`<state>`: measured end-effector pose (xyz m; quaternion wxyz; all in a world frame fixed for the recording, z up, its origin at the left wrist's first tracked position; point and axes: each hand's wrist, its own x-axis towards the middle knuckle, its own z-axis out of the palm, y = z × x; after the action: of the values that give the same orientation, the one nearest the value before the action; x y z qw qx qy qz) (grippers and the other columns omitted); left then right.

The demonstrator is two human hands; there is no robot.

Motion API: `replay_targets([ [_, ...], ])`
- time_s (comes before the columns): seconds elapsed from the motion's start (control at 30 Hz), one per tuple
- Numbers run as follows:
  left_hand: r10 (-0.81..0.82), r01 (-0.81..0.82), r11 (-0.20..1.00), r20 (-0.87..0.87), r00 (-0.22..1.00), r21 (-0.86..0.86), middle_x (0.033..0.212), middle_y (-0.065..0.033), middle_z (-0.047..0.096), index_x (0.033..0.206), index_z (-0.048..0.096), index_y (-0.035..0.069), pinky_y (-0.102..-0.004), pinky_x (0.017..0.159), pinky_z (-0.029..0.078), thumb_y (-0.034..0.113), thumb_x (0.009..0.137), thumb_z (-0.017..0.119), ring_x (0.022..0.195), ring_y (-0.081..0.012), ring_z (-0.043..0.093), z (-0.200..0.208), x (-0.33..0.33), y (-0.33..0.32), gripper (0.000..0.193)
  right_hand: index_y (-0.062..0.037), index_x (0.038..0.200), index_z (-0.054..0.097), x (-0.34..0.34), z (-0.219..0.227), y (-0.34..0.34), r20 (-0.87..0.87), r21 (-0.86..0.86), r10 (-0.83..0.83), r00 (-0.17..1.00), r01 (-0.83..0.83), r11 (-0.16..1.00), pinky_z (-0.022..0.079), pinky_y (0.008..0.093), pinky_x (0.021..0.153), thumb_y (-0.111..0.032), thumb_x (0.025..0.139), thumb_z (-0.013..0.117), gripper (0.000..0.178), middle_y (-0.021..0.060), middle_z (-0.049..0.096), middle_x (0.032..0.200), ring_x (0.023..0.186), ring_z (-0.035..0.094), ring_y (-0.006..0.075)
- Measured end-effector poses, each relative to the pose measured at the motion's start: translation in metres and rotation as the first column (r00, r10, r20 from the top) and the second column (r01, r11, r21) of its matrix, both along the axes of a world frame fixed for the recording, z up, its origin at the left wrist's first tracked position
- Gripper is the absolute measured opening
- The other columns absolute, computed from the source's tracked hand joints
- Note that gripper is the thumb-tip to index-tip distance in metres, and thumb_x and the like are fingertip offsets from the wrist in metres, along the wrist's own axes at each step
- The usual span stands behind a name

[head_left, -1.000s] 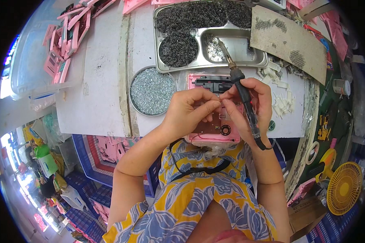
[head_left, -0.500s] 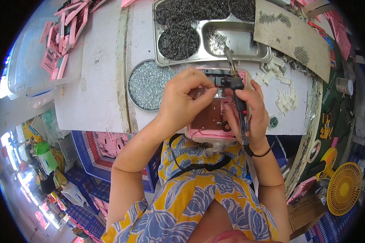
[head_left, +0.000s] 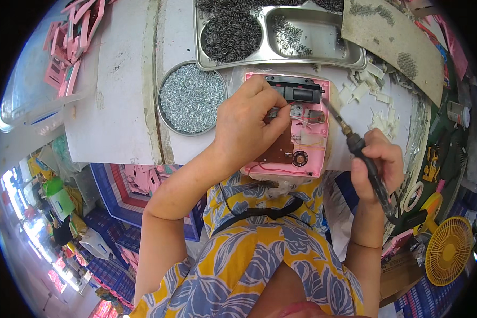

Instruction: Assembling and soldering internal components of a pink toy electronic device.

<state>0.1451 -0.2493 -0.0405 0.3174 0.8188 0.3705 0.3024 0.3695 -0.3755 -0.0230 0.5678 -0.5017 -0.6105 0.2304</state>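
My right hand (head_left: 385, 159) grips a soldering iron (head_left: 356, 144) by its black handle. The iron's tip points up and left, by the right end of a black plastic compartment (head_left: 305, 94) in a pink housing (head_left: 324, 151). Over the left side of this housing is my left hand (head_left: 249, 122), thumb and forefinger pinched together; what they hold is hidden. Inside the housing are a brown board (head_left: 274, 149), a small metal motor (head_left: 316, 116), a round black part (head_left: 300, 158) and thin red wires (head_left: 273, 170).
Left of the housing stands a round tin of small screws (head_left: 191, 100). A metal tray (head_left: 323, 37) of dark springs lies behind, with white plastic pieces (head_left: 384, 122) to the right. A blue crate (head_left: 108, 199) and a yellow fan (head_left: 449, 249) are lower down.
My right hand has moved right and down with the soldering iron, away from the housing, uncovering its right side. My left hand stays pinched, shifted slightly right over the housing.
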Motion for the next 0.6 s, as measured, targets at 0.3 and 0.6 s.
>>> replay_targets([
  [0.3, 0.015, -0.015, 1.0, -0.003, 1.0, -0.01, 0.081, -0.0063, 0.059, 0.081, 0.066, 0.008, -0.0364, 0.054, 0.05, 0.008, 0.079, 0.076, 0.066, -0.0248, 0.062, 0.001, 0.001, 0.0, 0.01, -0.0047, 0.093, 0.06, -0.008, 0.003, 0.014, 0.209, 0.018, 0.082, 0.974, -0.087, 0.996, 0.036, 0.0322, 0.051, -0.002, 0.07, 0.075, 0.028, 0.005, 0.055, 0.064, 0.052, 0.047, 0.0205],
  [0.6, 0.02, -0.02, 1.0, 0.009, 1.0, -0.003, 0.082, -0.0064, 0.059, 0.081, 0.066, 0.008, -0.0369, 0.055, 0.05, 0.008, 0.079, 0.076, 0.067, -0.0258, 0.062, 0.0, 0.001, -0.001, 0.01, -0.0049, 0.092, 0.061, -0.008, -0.001, 0.016, 0.217, 0.03, 0.084, 0.973, -0.093, 0.995, 0.037, 0.0327, 0.052, 0.0, 0.067, 0.076, 0.029, 0.0048, 0.057, 0.065, 0.052, 0.048, 0.0211],
])
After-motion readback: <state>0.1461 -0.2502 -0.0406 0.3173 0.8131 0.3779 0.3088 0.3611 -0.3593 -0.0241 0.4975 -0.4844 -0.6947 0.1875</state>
